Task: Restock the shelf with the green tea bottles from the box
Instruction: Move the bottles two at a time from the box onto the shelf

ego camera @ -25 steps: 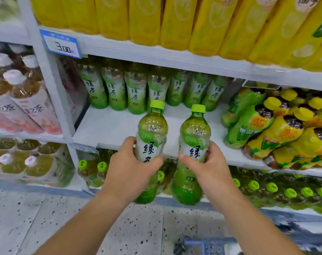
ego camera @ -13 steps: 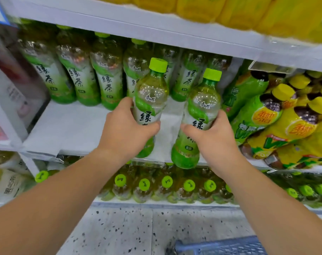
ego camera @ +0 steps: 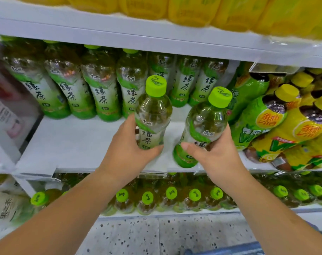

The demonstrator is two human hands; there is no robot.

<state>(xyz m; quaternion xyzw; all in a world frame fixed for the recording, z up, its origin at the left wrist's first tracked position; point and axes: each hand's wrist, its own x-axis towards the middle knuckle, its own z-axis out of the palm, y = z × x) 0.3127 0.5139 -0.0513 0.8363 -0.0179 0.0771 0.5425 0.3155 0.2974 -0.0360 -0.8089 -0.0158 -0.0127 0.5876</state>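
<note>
Gripping one green tea bottle each, both hands reach over the front part of the white shelf [ego camera: 73, 144] in the head view. The left hand [ego camera: 127, 150] curls its fingers [ego camera: 130, 125] round the label of the left bottle [ego camera: 152, 111], which stands upright. The hand hides the bottle's base, so I cannot tell whether it touches the shelf. The right hand [ego camera: 217, 155] clasps the right bottle [ego camera: 206, 122], which tilts toward the shelf's right end with its base at the shelf's front edge. Most of that hand's fingers are hidden behind the bottle.

A row of stocked bottles [ego camera: 101, 92] lines the back of the shelf, their caps partly cut off by the board above. Yellow-capped drinks [ego camera: 285, 126] lie piled at the shelf's right end, with blurred yellow packs [ego camera: 193, 10] above the shelf. Green caps [ego camera: 171, 193] show below it, the bottles under them dim. A blue cart [ego camera: 230, 250] below the shelf is cut off by the frame edge.
</note>
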